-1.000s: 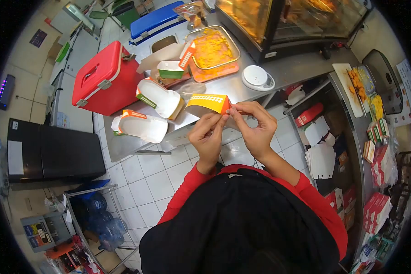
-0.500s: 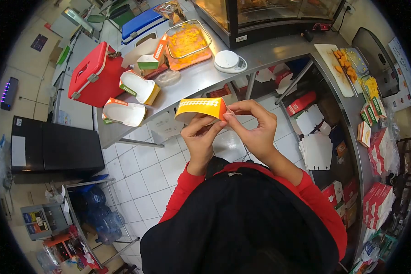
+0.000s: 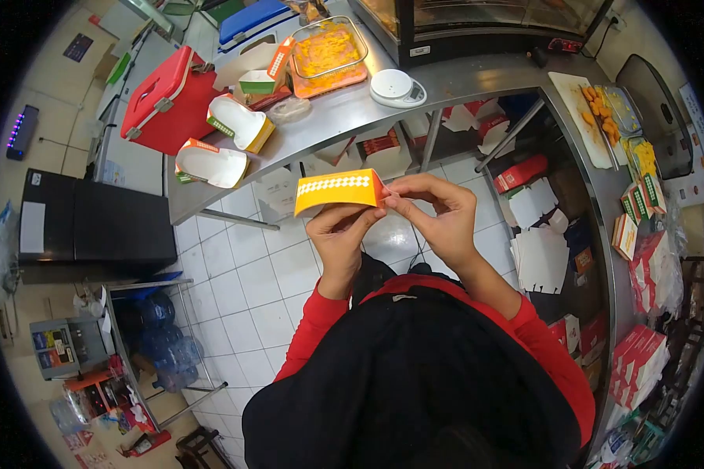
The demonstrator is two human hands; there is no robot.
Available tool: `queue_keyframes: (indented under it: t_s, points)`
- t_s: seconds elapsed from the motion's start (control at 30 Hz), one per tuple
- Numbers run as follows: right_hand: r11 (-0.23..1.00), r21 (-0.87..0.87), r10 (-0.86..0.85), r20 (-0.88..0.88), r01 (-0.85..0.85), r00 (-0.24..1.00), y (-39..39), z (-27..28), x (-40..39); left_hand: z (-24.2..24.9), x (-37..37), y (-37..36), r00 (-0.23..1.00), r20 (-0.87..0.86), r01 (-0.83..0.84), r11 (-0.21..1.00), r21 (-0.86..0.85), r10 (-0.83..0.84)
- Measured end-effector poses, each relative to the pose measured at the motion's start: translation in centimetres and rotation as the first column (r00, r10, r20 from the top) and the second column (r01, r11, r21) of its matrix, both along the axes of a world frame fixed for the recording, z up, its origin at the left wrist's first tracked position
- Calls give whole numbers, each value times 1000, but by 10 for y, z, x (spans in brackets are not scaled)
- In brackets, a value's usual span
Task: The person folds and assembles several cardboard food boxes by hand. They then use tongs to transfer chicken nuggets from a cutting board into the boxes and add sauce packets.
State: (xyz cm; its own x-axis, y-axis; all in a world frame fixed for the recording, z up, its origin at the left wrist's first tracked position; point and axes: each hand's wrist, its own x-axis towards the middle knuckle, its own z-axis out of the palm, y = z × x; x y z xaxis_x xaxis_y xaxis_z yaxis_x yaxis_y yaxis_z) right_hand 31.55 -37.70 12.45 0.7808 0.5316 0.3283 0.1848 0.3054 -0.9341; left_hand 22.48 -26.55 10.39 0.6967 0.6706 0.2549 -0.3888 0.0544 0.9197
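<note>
A yellow and orange paper food box [image 3: 338, 190] with a white checked band is held in front of my body, above the tiled floor. Underneath and along its near side, my left hand [image 3: 339, 234] grips it with bent fingers. At its orange right end, my right hand [image 3: 438, 211] pinches the edge between thumb and fingers. Part of the box's underside is hidden by my hands. Two open paper food boxes, one [image 3: 242, 123] by the red cooler and one [image 3: 211, 164] at the counter's edge, show their white insides.
On the steel counter [image 3: 328, 117] are a red cooler box [image 3: 168, 100], a glass tray of orange food [image 3: 328, 48] and a white kitchen scale [image 3: 396, 87]. A cutting board [image 3: 575, 117] with fried pieces lies on the right counter. Flat white cartons [image 3: 540, 258] fill the shelf below.
The held box has tilted so more of its checked side faces me, and has shifted slightly left. Both hands keep their hold. The camera view has turned a little.
</note>
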Motion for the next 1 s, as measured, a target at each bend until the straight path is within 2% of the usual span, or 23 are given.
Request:
queue_keyframes:
  t_s: [0.1,0.17,0.3,0.37,0.4,0.53,0.63,0.67,0.77,0.87,0.97,1.0]
  points:
    - [996,-25,-74,232,82,970,15,-3,5,1,1,11,1000,-12,-20,996,85,21]
    - [995,-69,-61,228,78,972,23,3,4,0,3,22,999,-28,-17,995,100,20]
    - [986,-121,-70,318,114,945,45,14,8,-13,6,52,997,28,69,992,-102,-67]
    - [986,-149,-24,313,74,950,60,15,10,-16,7,72,995,60,92,981,-169,-82]
    - [985,-162,-1,311,54,950,68,15,12,-15,9,82,996,35,82,988,-130,-78]
    - [999,-36,-3,176,9,984,103,9,22,6,15,102,999,5,-43,991,-125,44]
    - [1000,12,-12,194,10,981,126,11,23,12,16,127,991,-40,-113,969,219,125]
    - [1000,17,-21,223,17,975,134,13,22,10,18,135,993,-5,-115,966,233,119]
    - [998,13,-59,277,58,959,157,13,17,10,17,153,995,-16,-94,975,202,99]
    - [997,-25,-55,351,69,935,183,13,13,-2,23,179,988,127,-94,994,50,87]
    - [998,-43,-21,503,49,864,209,14,14,9,30,190,950,252,-144,974,-177,186]
    - [998,-42,-10,560,40,828,218,13,15,5,25,203,966,253,-18,995,-98,42]
